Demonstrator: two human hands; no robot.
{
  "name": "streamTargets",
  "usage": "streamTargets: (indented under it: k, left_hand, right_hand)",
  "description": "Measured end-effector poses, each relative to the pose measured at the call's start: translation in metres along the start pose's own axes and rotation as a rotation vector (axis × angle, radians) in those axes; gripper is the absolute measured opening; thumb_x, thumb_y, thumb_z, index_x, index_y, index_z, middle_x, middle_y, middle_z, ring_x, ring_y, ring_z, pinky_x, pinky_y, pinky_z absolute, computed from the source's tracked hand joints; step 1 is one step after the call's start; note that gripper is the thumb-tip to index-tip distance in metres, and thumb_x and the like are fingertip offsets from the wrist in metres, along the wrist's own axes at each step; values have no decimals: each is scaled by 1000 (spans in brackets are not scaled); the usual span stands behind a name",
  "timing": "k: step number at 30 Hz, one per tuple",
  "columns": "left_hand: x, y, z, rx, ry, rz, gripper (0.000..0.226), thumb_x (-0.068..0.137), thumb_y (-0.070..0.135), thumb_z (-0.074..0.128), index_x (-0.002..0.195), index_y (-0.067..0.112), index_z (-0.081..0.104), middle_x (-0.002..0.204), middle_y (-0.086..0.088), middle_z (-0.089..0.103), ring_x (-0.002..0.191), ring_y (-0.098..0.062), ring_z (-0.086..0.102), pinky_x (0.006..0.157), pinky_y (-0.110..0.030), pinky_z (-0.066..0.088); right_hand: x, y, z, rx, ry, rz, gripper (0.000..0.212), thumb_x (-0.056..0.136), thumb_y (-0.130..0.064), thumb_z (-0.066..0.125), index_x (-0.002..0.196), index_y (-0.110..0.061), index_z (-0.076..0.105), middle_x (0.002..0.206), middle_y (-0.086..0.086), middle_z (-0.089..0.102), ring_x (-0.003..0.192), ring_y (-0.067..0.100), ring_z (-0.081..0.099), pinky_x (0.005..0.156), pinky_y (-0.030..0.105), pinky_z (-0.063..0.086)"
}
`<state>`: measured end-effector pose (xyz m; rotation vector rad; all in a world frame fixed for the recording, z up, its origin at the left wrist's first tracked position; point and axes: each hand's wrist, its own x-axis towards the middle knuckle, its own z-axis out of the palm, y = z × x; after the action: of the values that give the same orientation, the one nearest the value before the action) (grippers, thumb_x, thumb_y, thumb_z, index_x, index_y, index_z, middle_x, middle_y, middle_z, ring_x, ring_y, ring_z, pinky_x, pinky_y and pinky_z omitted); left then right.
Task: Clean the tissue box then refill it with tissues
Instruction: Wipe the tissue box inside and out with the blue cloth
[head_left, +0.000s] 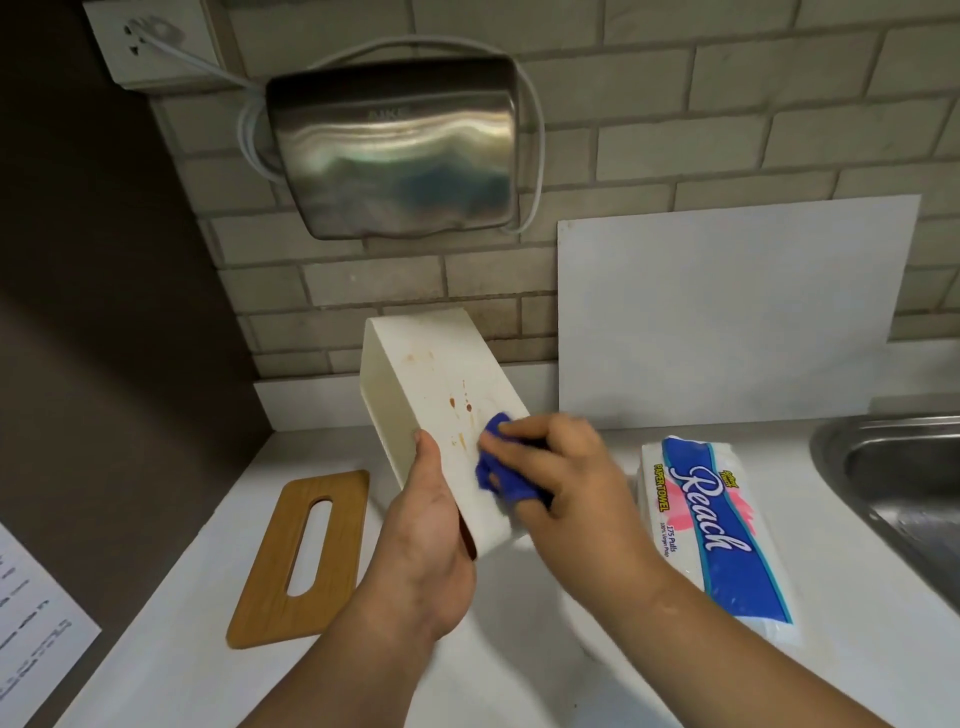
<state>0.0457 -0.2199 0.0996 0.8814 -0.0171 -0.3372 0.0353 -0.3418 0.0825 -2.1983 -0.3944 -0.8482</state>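
A white tissue box (436, 379) is tilted up above the white counter (509, 670), its broad face marked with brown stains. My left hand (431, 545) grips the box's near lower end. My right hand (561, 473) holds a blue cloth (498, 467) and presses it against the stained face near the lower right. The box's wooden lid (265, 587) with a long slot lies flat on the counter to the left. A wrapped pack of paper towels (717, 530) lies on the counter to the right.
A steel hand dryer (395, 150) hangs on the tiled wall above the box. A white board (727, 312) leans against the wall at right. A steel sink (904, 483) is at the far right. A printed sheet (31, 623) is at the left edge.
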Motion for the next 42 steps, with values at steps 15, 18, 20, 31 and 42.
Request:
streamTargets:
  k: [15,18,20,31,42]
  left_hand:
    - [-2,-1,1,24,1,-44,54,99,51,26,137,21,51,124,-5,68,112,-21,66,77,-31,58]
    - [-2,0,0,-36,3,-48,53,99,49,30,132,16,53,116,-7,72,102,-20,70,69,-28,60]
    - [-3,2,-2,-49,-14,-37,53,98,50,31,131,15,54,112,-7,73,97,-18,72,69,-27,59]
    - [-4,-1,-3,-23,-54,-40,66,94,62,23,130,18,56,122,-6,69,110,-19,66,92,-34,55]
    - [1,-7,-7,53,-84,-21,61,96,60,21,137,26,51,128,-5,66,119,-23,61,102,-43,46]
  right_hand:
    - [5,10,-6,25,9,-19,40,78,-8,60,115,-22,70,113,-17,55,110,2,47,98,5,30]
    - [-1,-1,-3,-3,-69,-110,43,77,-6,64,116,-23,69,116,-14,59,112,3,47,100,7,31]
    - [-3,-1,-3,3,-150,-223,43,78,-6,66,118,-23,68,119,-10,61,114,5,49,101,11,33]
    - [3,12,-6,-44,-98,-206,40,82,-12,62,120,-24,67,121,-8,62,110,11,51,101,14,33]
    - [7,21,-9,-122,-18,-75,48,79,-21,49,123,-34,62,127,-18,57,103,16,46,93,32,44]
